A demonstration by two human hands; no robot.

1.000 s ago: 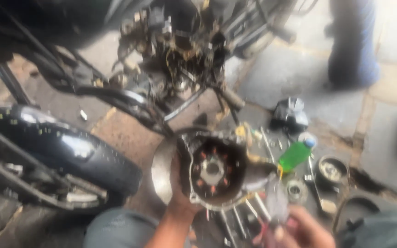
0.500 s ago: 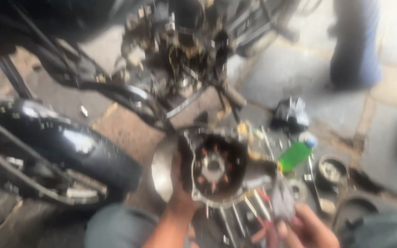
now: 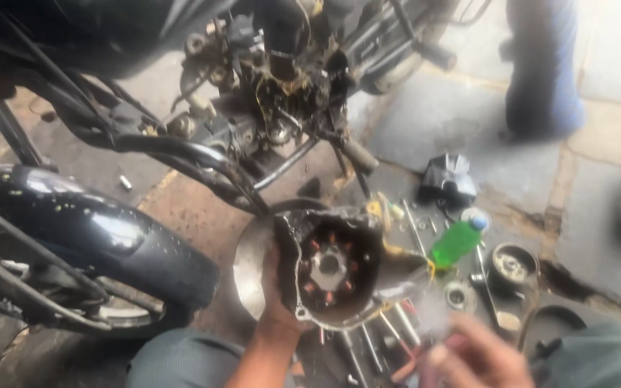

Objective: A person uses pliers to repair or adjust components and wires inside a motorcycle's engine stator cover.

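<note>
Left hand [image 3: 276,305] grips the engine side cover [image 3: 332,269] by its left edge, tilted up so the stator coils inside face the camera, probably to get a look at them. It's held above the floor, just near of the stripped motorcycle engine [image 3: 282,108]. Right hand [image 3: 479,356] is a blur at the near right, can't tell if it's holding anything. A green bottle [image 3: 458,243] lies on the floor among loose tools; whether there's liquid in it, no idea.

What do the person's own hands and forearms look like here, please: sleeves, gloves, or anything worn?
Both hands are bare, with no gloves. The left hand joins a bare forearm with no sleeve in view. The right hand is motion-blurred; rings, a watch or dirt cannot be made out. Grey-green trouser legs show below.
</note>
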